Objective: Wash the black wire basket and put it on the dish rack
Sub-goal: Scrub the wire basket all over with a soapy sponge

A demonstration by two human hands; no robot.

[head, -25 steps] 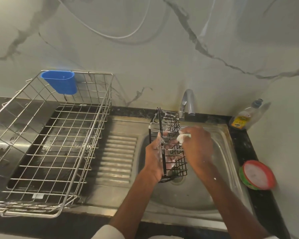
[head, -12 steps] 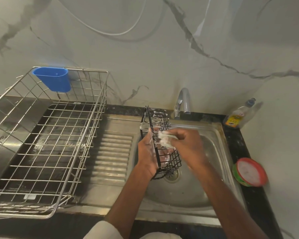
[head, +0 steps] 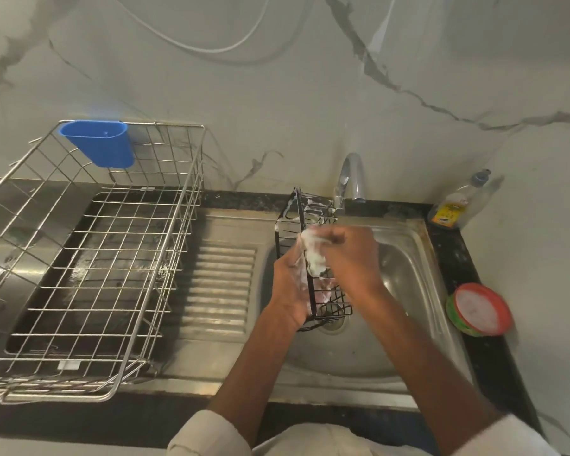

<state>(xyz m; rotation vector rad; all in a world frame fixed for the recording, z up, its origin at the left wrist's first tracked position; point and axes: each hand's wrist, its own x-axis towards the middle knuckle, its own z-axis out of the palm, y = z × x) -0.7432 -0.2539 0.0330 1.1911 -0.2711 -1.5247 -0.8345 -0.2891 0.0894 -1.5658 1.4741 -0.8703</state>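
Observation:
The black wire basket (head: 297, 212) stands on end over the steel sink (head: 405, 258), streaked with white foam. My left hand (head: 290, 287) grips its left side from outside. My right hand (head: 352, 258) holds a soapy white scrubber (head: 315, 258) pressed against the basket's wires from the right. The steel dish rack (head: 89, 258) sits on the counter to the left, with a blue cup holder (head: 99, 143) hung on its back rim.
A chrome tap (head: 351, 179) rises just behind the basket. A dish soap bottle (head: 454, 205) stands at the sink's back right corner. A round red-rimmed tub (head: 477, 307) sits on the black counter at the right. The ribbed drainboard (head: 218, 284) lies between rack and sink.
My right hand has moved the scrubber leftward and down along the basket's wires. The left hand keeps its grip on the basket, which has shifted slightly.

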